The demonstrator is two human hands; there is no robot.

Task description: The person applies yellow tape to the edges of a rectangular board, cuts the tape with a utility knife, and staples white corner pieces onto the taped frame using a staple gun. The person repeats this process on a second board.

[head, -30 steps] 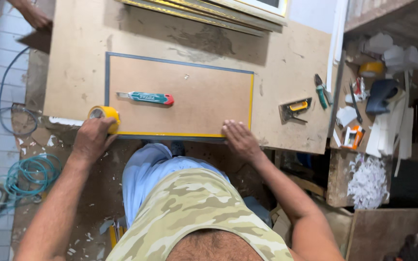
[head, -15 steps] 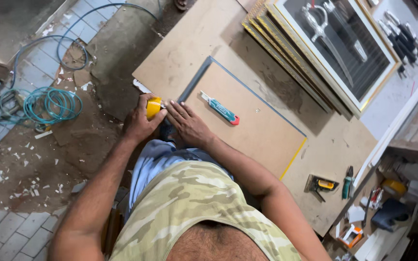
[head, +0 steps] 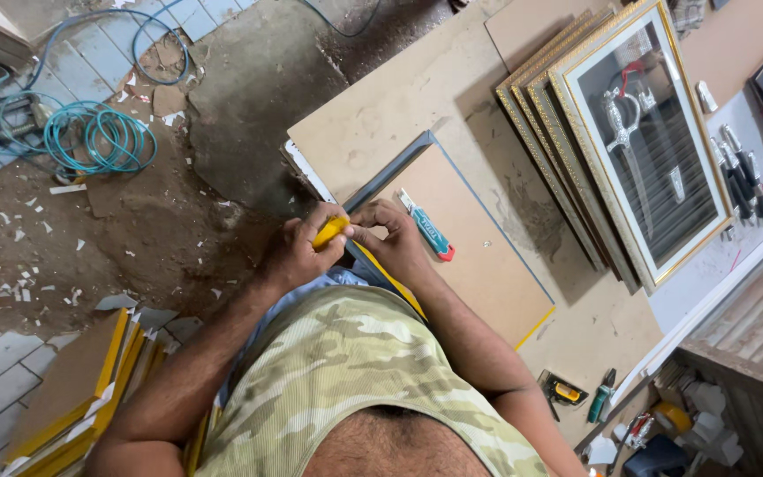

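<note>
My left hand (head: 298, 252) grips a yellow tape roll (head: 329, 231) at the near corner of a brown board (head: 474, 265) edged with grey and yellow tape. My right hand (head: 390, 238) meets it there, its fingertips pinching at the roll's tape end. A teal utility knife (head: 426, 227) with a red tip lies on the board just beyond my right hand. The board rests on a larger brown sheet (head: 399, 97) that covers the worktable.
Several gold-framed pictures (head: 638, 132) lie stacked at the table's far right. A stapler (head: 562, 391) and a green tool (head: 600, 397) sit near the table's edge. A coiled teal hose (head: 99, 137) lies on the dirty floor; yellow-edged boards (head: 72, 389) lean at lower left.
My view has swung left and tilted. My right hand left the board's edge and came over to the tape roll that my left hand holds at the corner.
</note>
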